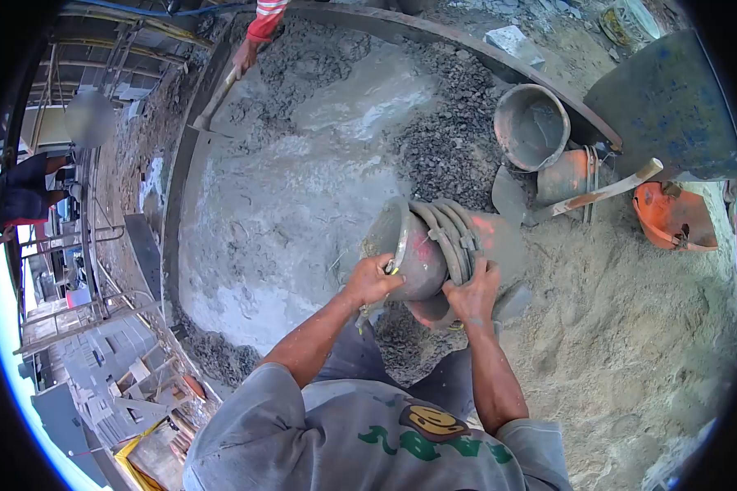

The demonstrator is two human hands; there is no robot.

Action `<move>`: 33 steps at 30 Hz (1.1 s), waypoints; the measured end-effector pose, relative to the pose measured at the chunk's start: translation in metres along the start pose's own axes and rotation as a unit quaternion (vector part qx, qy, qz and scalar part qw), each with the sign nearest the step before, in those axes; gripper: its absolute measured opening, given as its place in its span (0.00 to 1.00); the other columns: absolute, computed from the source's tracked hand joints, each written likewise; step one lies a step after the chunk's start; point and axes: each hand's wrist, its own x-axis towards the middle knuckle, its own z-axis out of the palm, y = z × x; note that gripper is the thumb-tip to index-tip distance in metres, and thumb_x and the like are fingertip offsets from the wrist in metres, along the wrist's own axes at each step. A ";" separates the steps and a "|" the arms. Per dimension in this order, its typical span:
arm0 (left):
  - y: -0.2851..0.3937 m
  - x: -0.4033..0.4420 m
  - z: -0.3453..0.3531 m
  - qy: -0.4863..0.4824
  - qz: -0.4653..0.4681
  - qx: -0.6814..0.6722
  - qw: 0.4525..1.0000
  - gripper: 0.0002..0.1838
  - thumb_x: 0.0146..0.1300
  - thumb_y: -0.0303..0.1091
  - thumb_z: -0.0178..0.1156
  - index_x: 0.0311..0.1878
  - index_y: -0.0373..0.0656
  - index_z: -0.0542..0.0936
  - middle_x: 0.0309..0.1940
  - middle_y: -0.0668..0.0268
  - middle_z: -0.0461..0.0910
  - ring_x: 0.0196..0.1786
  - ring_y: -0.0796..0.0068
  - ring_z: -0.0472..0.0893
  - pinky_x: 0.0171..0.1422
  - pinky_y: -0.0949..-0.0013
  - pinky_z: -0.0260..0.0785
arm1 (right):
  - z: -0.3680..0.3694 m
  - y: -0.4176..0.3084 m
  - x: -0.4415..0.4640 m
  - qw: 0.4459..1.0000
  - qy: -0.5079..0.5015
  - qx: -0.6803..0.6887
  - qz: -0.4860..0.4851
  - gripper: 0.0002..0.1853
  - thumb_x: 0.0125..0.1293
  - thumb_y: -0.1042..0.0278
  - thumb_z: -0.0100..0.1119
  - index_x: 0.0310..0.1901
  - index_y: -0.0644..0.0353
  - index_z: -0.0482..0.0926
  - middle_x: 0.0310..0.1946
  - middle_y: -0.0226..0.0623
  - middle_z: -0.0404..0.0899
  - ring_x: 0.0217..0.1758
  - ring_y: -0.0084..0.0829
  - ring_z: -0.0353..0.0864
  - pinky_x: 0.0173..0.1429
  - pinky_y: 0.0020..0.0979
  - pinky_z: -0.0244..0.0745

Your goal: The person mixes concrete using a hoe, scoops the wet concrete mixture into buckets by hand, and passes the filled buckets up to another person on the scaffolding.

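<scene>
My left hand (374, 281) grips the rim of a cement-smeared bucket (422, 266) lying on its side at the centre, its mouth to the left. Several stacked bucket rims and handles (450, 237) run just right of it. My right hand (473, 293) is closed on the lower edge of these rims. Wet grey mortar (270, 213) spreads in a large trough to the left. A reddish, cement-coated bucket body (499, 245) extends to the right of the rims.
A co-worker's hand (246, 57) holds a tool handle at the upper left. Beyond my hands are a round bucket (532, 127), a wooden-handled shovel (598, 192), an orange broken bucket (671, 217), a large blue drum (667, 110) and sand (614, 327). Another person (29, 192) stands far left.
</scene>
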 end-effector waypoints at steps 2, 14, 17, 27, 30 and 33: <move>-0.056 -0.006 -0.068 0.018 0.021 -0.079 0.997 0.18 0.49 0.32 0.62 0.46 0.39 0.78 0.31 0.65 0.81 0.34 0.76 0.77 0.40 0.69 0.69 | 0.040 -0.073 0.010 0.999 -0.018 -0.011 -0.049 0.36 0.35 0.66 0.69 0.51 0.61 0.66 0.45 0.56 0.64 0.49 0.54 0.66 0.53 0.49 0.64; -0.413 0.076 -0.206 0.306 -0.074 0.005 0.949 0.23 0.55 0.36 0.60 0.53 0.33 0.72 0.44 0.52 0.79 0.46 0.62 0.78 0.51 0.65 0.68 | 0.339 -0.149 0.015 0.983 -0.178 -0.034 0.015 0.34 0.48 0.60 0.64 0.57 0.57 0.62 0.50 0.49 0.65 0.58 0.49 0.65 0.57 0.47 0.66; -0.404 0.066 -0.188 0.345 -0.196 0.071 0.915 0.23 0.54 0.31 0.60 0.52 0.29 0.71 0.44 0.50 0.78 0.47 0.58 0.78 0.51 0.63 0.68 | 0.269 -0.124 0.012 0.974 -0.226 -0.023 0.023 0.32 0.52 0.60 0.62 0.58 0.58 0.62 0.55 0.50 0.63 0.62 0.50 0.62 0.62 0.46 0.64; -0.275 0.077 0.019 0.191 0.002 -0.119 0.974 0.16 0.57 0.29 0.59 0.48 0.32 0.75 0.40 0.59 0.78 0.43 0.71 0.77 0.50 0.69 0.69 | -0.016 0.291 0.132 0.924 0.125 -0.171 0.318 0.44 0.46 0.57 0.68 0.60 0.70 0.58 0.57 0.59 0.64 0.61 0.54 0.64 0.63 0.42 0.63; -0.249 0.100 0.108 0.122 -0.108 -0.138 0.977 0.17 0.60 0.33 0.57 0.49 0.32 0.74 0.41 0.58 0.79 0.45 0.71 0.78 0.51 0.70 0.69 | -0.066 0.370 0.220 0.930 0.212 -0.228 0.194 0.44 0.44 0.59 0.70 0.60 0.69 0.58 0.57 0.58 0.63 0.61 0.54 0.62 0.64 0.43 0.61; -0.246 0.104 0.197 0.037 -0.125 -0.175 0.976 0.19 0.61 0.35 0.57 0.51 0.32 0.74 0.38 0.63 0.78 0.42 0.75 0.77 0.49 0.71 0.68 | -0.076 0.414 0.274 0.961 0.125 -0.218 0.119 0.37 0.43 0.58 0.70 0.54 0.68 0.66 0.45 0.53 0.75 0.53 0.52 0.72 0.57 0.42 0.68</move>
